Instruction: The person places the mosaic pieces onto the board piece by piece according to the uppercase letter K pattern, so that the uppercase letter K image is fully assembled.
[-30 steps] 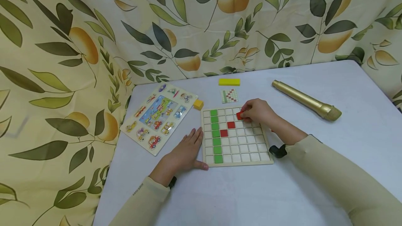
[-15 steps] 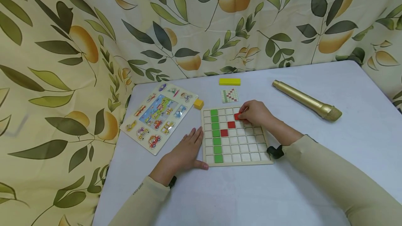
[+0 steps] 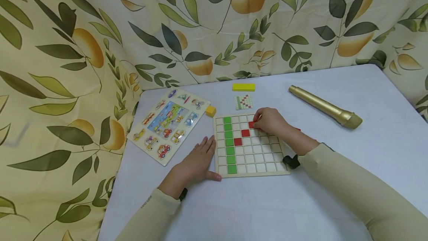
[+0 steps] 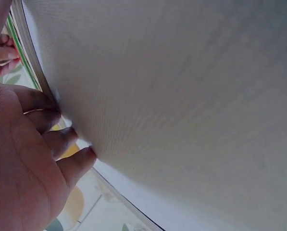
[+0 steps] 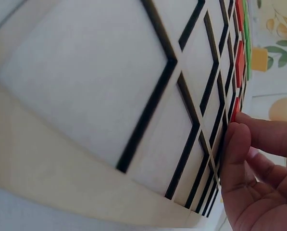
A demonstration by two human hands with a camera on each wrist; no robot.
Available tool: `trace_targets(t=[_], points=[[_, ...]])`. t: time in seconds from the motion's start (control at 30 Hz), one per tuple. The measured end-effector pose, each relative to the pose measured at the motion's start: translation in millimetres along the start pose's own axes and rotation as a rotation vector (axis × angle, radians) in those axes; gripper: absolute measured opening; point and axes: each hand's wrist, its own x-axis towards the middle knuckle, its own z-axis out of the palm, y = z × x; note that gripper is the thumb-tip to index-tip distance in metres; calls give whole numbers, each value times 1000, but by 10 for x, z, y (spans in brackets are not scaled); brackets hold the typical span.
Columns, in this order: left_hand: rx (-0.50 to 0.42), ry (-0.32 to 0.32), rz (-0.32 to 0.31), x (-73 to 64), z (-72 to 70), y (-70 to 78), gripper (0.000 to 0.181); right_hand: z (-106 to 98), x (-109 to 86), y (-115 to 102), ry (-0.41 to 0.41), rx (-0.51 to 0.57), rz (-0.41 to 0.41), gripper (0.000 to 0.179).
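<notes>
A wooden grid board [image 3: 259, 158] with white cells lies on the table. A column of green square tiles [image 3: 230, 150] fills its second column, and two red square tiles [image 3: 245, 133] step diagonally up from it. My right hand [image 3: 271, 121] pinches another red tile [image 3: 251, 125] between thumb and index finger, at a cell in the upper part of the grid. In the right wrist view this tile [image 5: 236, 109] sits in line with the other red ones. My left hand [image 3: 197, 161] lies with fingers extended along the board's left edge, touching it.
A small pattern card [image 3: 243, 102] and a yellow bar [image 3: 243, 87] lie behind the board. On the left are a picture puzzle board [image 3: 168, 125] and a yellow block [image 3: 210, 111]. A gold microphone [image 3: 324, 106] lies at right. Something red [image 3: 298, 129] peeks past my right forearm.
My right hand has moved slightly left with the red tile, which has gone from tilted above the grid to lying level with its cell. The left hand has stayed put.
</notes>
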Motion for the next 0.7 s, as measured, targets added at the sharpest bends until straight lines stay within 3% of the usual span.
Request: trace_targets(t=[0.2, 0.37, 0.7], points=[[-12, -4, 8, -6, 3, 16, 127, -50, -58, 54, -14, 53, 14, 18], [-4, -3, 13, -5, 4, 23, 127, -219, -156, 158, 16, 53, 16, 21], [20, -3, -4, 8, 29, -9, 127, -577, -434, 617, 43, -13, 68, 29]])
